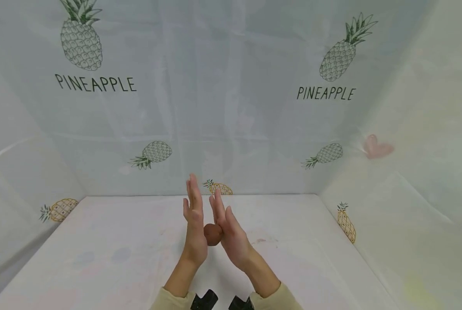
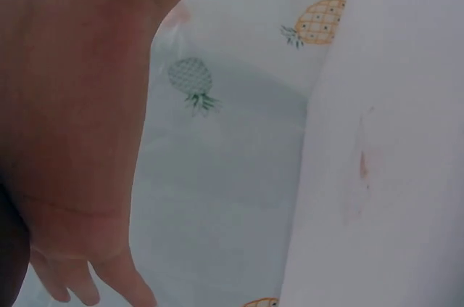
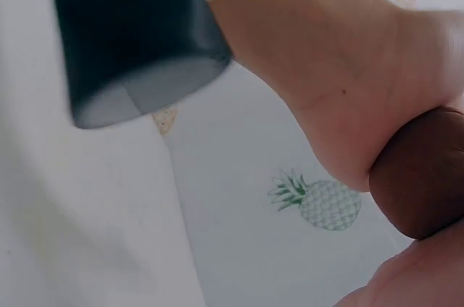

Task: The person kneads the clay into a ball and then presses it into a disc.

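You are holding a brown ball (image 1: pixel 213 234) between your two palms, and it is sitting low in the narrow gap, toward the heels of the hands. Your left hand (image 1: pixel 194 226) and right hand (image 1: pixel 232 237) are pressing it from either side; the fingers are extending fairly straight, with the fingertips standing apart. In the right wrist view the ball is touching both palms, its edge running out of the picture. It is looking roughly round and slightly faceted, so you cannot be reading a clear long axis or pointing direction from it.

Below, a white table cover (image 1: pixel 304 262) is carrying faint pastel blotches and, right of your hands, a small reddish smear (image 1: pixel 260 240). Behind it a pale curtain (image 1: pixel 231 107) is hanging, showing green pineapples, yellow pineapples and PINEAPPLE lettering (image 1: pixel 95 83). A pink heart (image 1: pixel 377 147) is showing toward the right. You are wearing beige sleeves (image 1: pixel 279 299), with dark cylindrical pieces (image 1: pixel 207 300) sitting at the wrists.
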A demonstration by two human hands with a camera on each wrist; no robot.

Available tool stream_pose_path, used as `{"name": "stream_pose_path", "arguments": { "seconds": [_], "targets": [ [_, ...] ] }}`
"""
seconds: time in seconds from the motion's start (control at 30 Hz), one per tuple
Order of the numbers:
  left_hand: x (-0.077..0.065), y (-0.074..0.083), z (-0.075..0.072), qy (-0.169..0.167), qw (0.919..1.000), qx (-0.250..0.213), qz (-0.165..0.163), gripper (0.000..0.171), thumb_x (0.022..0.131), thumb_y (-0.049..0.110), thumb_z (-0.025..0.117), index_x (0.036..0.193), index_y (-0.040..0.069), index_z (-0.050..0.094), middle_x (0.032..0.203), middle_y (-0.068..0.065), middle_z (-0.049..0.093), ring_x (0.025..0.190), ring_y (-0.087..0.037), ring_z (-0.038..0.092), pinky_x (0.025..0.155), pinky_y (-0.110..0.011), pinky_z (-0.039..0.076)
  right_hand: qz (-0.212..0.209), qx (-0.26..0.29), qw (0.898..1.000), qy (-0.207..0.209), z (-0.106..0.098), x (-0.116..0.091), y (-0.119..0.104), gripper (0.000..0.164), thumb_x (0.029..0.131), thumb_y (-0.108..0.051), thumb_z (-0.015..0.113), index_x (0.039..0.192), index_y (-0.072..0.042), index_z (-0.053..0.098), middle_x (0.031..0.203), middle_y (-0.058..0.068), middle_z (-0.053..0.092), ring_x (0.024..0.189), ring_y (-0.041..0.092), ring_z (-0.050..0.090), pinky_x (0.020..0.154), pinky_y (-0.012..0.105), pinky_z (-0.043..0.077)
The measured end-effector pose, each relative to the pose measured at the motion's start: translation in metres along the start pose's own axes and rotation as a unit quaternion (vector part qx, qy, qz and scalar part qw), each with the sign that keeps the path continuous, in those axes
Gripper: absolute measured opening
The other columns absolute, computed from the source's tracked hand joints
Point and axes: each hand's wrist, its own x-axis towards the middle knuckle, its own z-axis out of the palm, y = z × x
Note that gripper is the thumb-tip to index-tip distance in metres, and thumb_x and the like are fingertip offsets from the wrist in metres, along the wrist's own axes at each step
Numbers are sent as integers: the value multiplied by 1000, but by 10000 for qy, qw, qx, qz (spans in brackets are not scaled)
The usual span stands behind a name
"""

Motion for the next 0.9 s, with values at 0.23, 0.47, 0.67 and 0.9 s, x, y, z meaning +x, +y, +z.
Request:
{"name": "stream_pose_path", "arguments": {
  "seconds": [0.23,0.47,0.67,0.9],
  "targets": [
    [6,-7,-13,516,9921,1139,108,69,112,56,13,171,28,-10,178,8,-14,163,-19,-21,119,-62,-24,-248,-175,9995,54,16,-2,-5,60,112,-54,2,167,-40,-19,175,-13,-21,158,13,5,126,61,-3],
    [0,-9,8,111,9807,1834,669,77,112,59,12,171,14,-3,180,-3,-10,165,-32,-12,117,-73,-16,-742,407,9945,615,14,-9,-20,61,112,-54,3,166,-43,-20,175,-11,-21,153,12,6,103,24,34],
    [-10,-2,26,-478,9939,626,775,69,113,49,9,171,14,-5,180,-3,-10,165,-30,-13,120,-68,-15,-921,868,9885,828,6,-12,-27,60,112,-54,4,166,-43,-21,175,-13,-21,159,11,-24,123,30,19],
    [-19,8,36,-767,9934,-679,508,61,113,28,7,172,14,-3,180,1,-7,165,-26,-14,121,-68,-12,-1044,568,9827,1422,-6,-8,-25,60,113,-51,6,168,-41,-14,176,-12,-15,162,13,-20,126,59,-19]
  ]
}}
